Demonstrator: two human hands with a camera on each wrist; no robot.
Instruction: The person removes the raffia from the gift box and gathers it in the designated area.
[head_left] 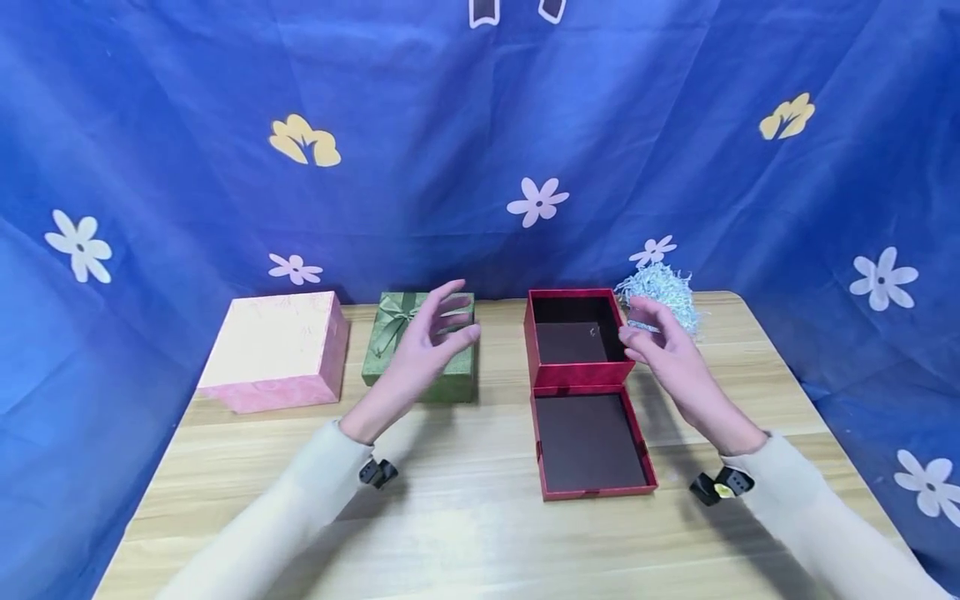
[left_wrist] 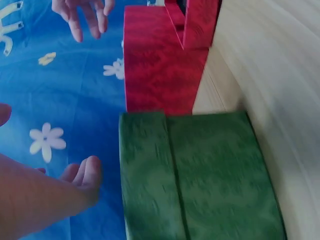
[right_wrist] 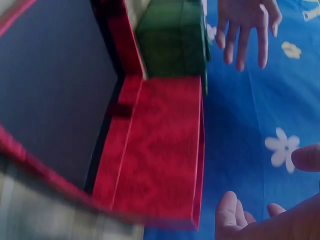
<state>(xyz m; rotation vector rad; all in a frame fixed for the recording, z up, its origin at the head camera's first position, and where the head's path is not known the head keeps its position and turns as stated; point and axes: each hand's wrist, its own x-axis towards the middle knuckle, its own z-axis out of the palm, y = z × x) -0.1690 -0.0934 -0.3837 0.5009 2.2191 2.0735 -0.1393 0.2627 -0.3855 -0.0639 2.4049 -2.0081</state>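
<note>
My left hand hovers above a green gift box with a ribbon bow, fingers loosely bent and holding nothing. The left wrist view shows a gap between that hand and the green box. A red box stands with its dark inside facing up, its lid laid back on the table in front. Close to the red box's right side, my right hand is raised with bent fingers and nothing in its grasp. Behind it sits a light-blue clump of shredded paper, partly hidden.
A pink box stands at the left of the wooden table. Blue cloth with a flower print hangs behind and at both sides. A tiny pale scrap shows inside the red box.
</note>
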